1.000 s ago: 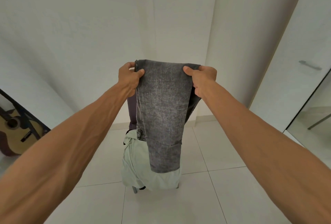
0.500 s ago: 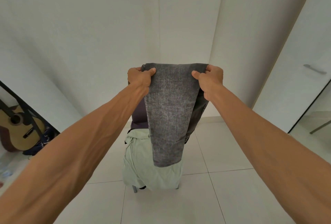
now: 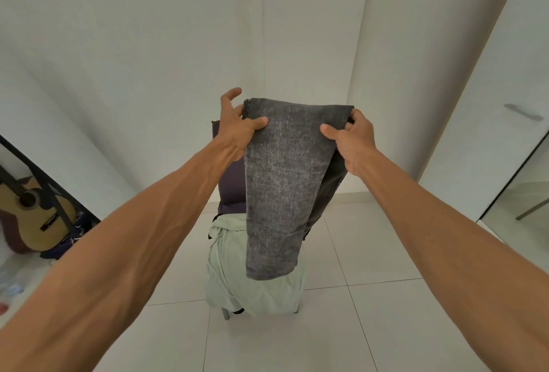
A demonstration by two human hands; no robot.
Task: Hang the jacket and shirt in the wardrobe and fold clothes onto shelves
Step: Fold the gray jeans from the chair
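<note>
The left hand (image 3: 237,126) pinches the top left corner of the grey jeans (image 3: 279,187). Its thumb lies flat on the near face of the cloth, and at least one finger sits behind the edge. Its other fingers (image 3: 233,94) are lifted and spread, clear of the fabric. The right hand (image 3: 353,141) grasps the top right corner, with the thumb pressed on the near face and the fingers (image 3: 358,114) curled over the folded edge.

There is one pair of jeans, held between two hands, both of them gripping it. The denim is a washed, mottled charcoal grey. It is folded over at the top into a long panel that hangs straight down and narrows slightly towards its lower hem. A darker layer shows behind its right side. The jeans hang in the air at the middle of the scene, off the floor and nearer than the chair (image 3: 225,313) beyond them.

One pale green garment (image 3: 234,276) is draped over the chair seat and spills towards the tiled floor (image 3: 371,327). One dark purple cloth (image 3: 230,181) covers the chair's back, just left of the jeans. Far left, one acoustic guitar (image 3: 32,217) leans behind a black frame (image 3: 44,181). At the right stands a white door (image 3: 490,133) with one metal handle (image 3: 523,112).
</note>
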